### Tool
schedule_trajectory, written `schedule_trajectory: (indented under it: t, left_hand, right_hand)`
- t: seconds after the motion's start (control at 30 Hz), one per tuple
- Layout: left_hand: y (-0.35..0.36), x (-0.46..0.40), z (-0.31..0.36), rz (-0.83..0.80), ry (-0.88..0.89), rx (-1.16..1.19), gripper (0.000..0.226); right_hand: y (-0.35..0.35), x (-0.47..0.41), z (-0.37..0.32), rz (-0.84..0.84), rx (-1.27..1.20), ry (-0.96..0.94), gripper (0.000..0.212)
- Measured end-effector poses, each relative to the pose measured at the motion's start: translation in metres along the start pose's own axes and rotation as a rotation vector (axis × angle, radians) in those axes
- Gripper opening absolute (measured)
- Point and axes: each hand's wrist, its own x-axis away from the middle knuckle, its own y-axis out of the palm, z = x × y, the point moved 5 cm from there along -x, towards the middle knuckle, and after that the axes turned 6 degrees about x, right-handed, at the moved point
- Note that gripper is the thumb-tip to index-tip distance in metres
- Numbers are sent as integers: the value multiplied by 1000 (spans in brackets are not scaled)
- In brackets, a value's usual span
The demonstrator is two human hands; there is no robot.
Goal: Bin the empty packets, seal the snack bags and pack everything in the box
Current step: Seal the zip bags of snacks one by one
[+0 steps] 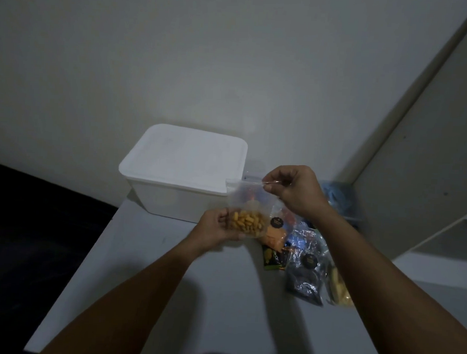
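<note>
Risk no. 1 is the zip strip: your right hand (288,189) pinches the top edge of the clear snack bag (248,207) just right of centre frame, fingers and thumb curled tight on the strip, while your left hand (219,226) cups the bag's bottom, fingers wrapped round the orange snacks (247,222) inside. Bag hangs in the air btwn both hands, in front of the white box (182,171), not resting on the table (193,296). Can't tell if the zip is closed along its whole length, esp. at the upper left corner of the bag, which looks free. If you stop pressing short of that corner, the seal prob. stays part open and snacks spill when the bag goes in the box. Squeeze too hard w/ the left and you likely crush the contents or push air up and pop the strip. Box lid is on, so you'll need a free hand to lift it; trying that one-handed w/ a half-sealed bag is asking for a drop. Lower right of frame, the other packets (303,261) lie in a heap near your right forearm; a careless sweep back could knock them off the table edge. Light's poor too, so check the seal by feel.
</note>
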Motion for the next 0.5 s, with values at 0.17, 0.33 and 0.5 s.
schedule_trajectory:
  t: [0.17,0.33,0.5]
  left_hand:
    - [-9,-9,32,179,103,111,25]
    - [-17,-11,39,295,78,202,8]
    - [-22,-2,34,291,30,280,4]
  right_hand:
    - [4,0,-1,-70,43,-15,12]
    - [11,3,8,-34,-24,32,20]
    - [31,15,25,-118,-22,139,31]
